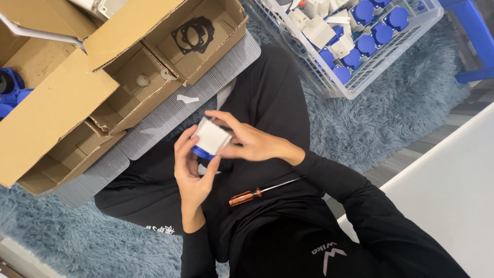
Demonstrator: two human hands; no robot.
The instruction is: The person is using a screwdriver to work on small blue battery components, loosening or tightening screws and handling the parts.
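Cardboard boxes (154, 62): brown corrugated, flaps open; one compartment holds black ring gaskets (193, 33), another a small white part (142, 80).
Plastic basket (383, 64): clear lattice walls, filled with white-and-blue socket housings (355, 31).
Held piece: white square housing (211, 136) with blue underside, above the lap.
Left hand (190, 172): grip closed around housing.
Right hand (247, 141): fingers pinching housing.
Lap: orange-handled screwdriver (257, 193).
Floor: shaggy blue rug (391, 118).

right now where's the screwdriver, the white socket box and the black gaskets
screwdriver (246, 196), head view, on its amber handle
white socket box (211, 136), head view, on its white face
black gaskets (193, 34), head view, on the ring's edge
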